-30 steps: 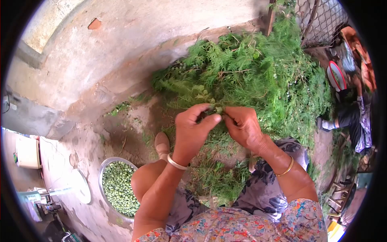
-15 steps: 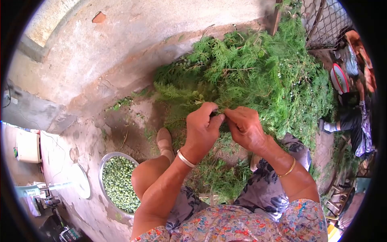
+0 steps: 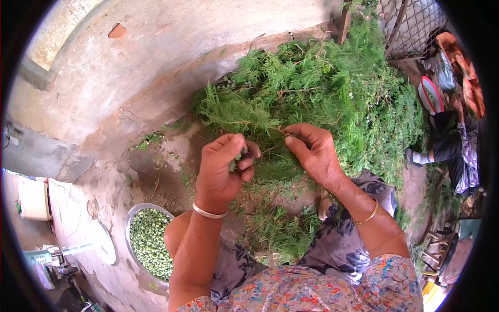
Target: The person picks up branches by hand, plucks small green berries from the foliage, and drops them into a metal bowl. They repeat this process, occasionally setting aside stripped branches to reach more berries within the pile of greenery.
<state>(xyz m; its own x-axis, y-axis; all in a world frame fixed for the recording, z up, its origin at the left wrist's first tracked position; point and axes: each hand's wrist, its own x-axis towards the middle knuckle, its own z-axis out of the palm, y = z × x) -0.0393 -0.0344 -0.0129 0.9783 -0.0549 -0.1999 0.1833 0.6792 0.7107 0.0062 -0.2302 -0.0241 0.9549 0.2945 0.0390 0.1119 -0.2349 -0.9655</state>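
My right hand (image 3: 313,156) pinches the stem of a feathery evergreen sprig (image 3: 236,112) between thumb and fingers, its fronds pointing left over the pile. My left hand (image 3: 223,166) is curled closed at chest front, apart from the sprig. Small green cones (image 3: 235,162) show partly between its fingers; how many is hidden. Beyond both hands lies a big heap of cut evergreen branches (image 3: 332,99) against the wall. To my left, a round metal basin (image 3: 128,235) holds many small green cones (image 3: 148,240).
A white fan (image 3: 104,243) stands left of the basin. Another person (image 3: 460,151) sits at the far right near a red-rimmed dish (image 3: 431,95). A plastered wall (image 3: 156,57) runs behind the heap, with wire mesh (image 3: 410,28) beyond. Loose sprigs (image 3: 283,229) lie between my feet.
My hands were together at the sprig's stem. The left has drawn away to the left with green cones in its fingers, while the right keeps the stem.
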